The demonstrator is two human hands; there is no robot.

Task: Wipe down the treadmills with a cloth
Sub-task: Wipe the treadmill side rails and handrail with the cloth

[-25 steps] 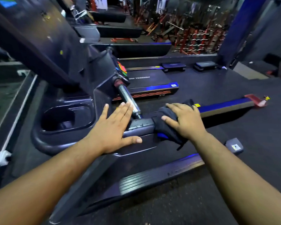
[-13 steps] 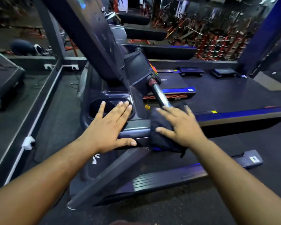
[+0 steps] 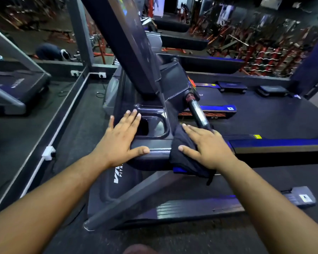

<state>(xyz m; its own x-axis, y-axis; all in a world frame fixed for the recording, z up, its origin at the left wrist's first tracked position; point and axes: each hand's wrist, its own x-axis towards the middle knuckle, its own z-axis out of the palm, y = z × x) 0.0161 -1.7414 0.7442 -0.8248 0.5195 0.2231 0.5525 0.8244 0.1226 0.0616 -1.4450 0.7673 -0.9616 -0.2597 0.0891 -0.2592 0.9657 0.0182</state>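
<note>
Dark cloth [image 3: 184, 153] lies under the flat right hand [image 3: 207, 149] on the treadmill [image 3: 154, 153] handrail; at nine o'clock, the left hand [image 3: 119, 142] rests open-fingered.

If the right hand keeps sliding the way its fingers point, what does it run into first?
Most likely the chrome handlebar grip. The right hand lies flat on the dark cloth, fingers aimed up-left at the grip's lower end and the console housing behind it. Depth is uncertain.

The left hand [image 3: 121, 140] rests flat on the treadmill [image 3: 154, 153] console edge, beside the cup recess [image 3: 154, 125]. The right hand [image 3: 207, 149] lies on the cloth [image 3: 182, 154], draped over the handrail [image 3: 198, 114] base, right of the recess.
</note>
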